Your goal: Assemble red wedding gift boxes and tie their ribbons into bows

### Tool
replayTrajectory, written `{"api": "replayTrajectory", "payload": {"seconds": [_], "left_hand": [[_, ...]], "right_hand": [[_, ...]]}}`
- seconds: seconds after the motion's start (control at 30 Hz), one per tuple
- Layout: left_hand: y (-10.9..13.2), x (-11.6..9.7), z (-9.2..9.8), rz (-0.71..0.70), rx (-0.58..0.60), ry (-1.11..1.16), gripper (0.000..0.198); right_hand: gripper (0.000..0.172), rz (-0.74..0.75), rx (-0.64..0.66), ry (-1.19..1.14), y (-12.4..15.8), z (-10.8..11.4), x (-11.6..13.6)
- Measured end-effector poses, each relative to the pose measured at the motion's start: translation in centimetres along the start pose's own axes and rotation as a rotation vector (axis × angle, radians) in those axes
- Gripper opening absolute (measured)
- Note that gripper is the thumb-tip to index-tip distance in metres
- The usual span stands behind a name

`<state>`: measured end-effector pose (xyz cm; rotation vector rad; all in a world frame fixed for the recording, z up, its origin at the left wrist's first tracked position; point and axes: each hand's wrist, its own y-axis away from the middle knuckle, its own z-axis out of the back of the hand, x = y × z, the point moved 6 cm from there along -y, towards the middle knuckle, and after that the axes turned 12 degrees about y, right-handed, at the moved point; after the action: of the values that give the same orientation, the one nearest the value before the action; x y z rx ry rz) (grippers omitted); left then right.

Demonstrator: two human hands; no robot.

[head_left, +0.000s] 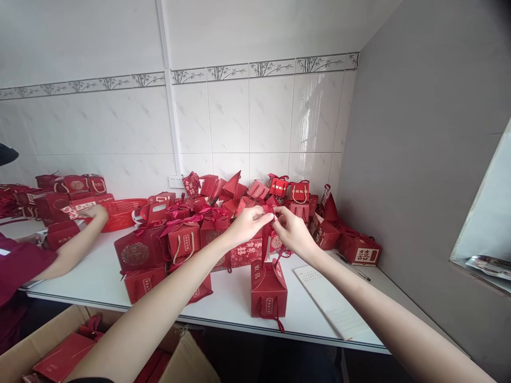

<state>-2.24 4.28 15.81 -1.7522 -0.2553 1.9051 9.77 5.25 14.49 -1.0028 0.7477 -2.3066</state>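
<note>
Both of my hands are raised over the table with fingertips close together. My left hand (249, 223) pinches a dark red ribbon (265, 242), and my right hand (294, 230) pinches it from the other side. The ribbon hangs down toward a small red gift box (269, 295) that stands upright near the table's front edge. That box has folded top flaps, a gold-printed label and a twisted red cord handle hanging on its front. How the ribbon is looped between my fingertips is too small to tell.
Several red gift boxes (139, 252) are stacked at left and heaped along the wall. A notepad (331, 303) and a pen (361, 274) lie at right. A red basket (122, 210) is near a co-worker's hand (96, 213). Below the table sits an open carton (191, 359) holding boxes.
</note>
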Motion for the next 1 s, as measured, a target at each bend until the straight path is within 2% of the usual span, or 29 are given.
{"api": "replayTrajectory", "payload": {"seconds": [0.13, 0.27, 0.47, 0.57, 0.67, 0.87, 1.0], "left_hand": [[0.1, 0.1, 0.2, -0.018, 0.006, 0.023, 0.03], [0.1, 0.0, 0.5, -0.057, -0.017, 0.005, 0.026], [0.0, 0.1, 0.8, -0.11, -0.031, -0.102, 0.02], [0.0, 0.6, 1.0, -0.098, -0.05, -0.079, 0.02], [0.2, 1.3, 1.0, -0.049, -0.052, 0.004, 0.025], [0.5, 2.5, 0.0, 0.077, -0.001, 0.421, 0.034], [0.6, 3.0, -0.3, 0.113, -0.096, 0.545, 0.033]], "right_hand": [[0.015, -0.002, -0.015, 0.051, -0.1, 0.3, 0.3], [0.015, -0.047, -0.028, -0.023, -0.1, 0.2, -0.4], [0.024, -0.113, 0.031, -0.404, -0.2, -0.5, -1.1], [0.021, -0.128, 0.067, -0.558, -0.4, -0.3, -0.9], [0.021, -0.15, 0.046, -0.622, -0.6, 0.1, -0.9], [0.041, -0.15, -0.06, -0.712, -0.9, 0.4, -1.1], [0.037, -0.158, -0.063, -0.642, -1.0, 0.7, -1.0]]}}
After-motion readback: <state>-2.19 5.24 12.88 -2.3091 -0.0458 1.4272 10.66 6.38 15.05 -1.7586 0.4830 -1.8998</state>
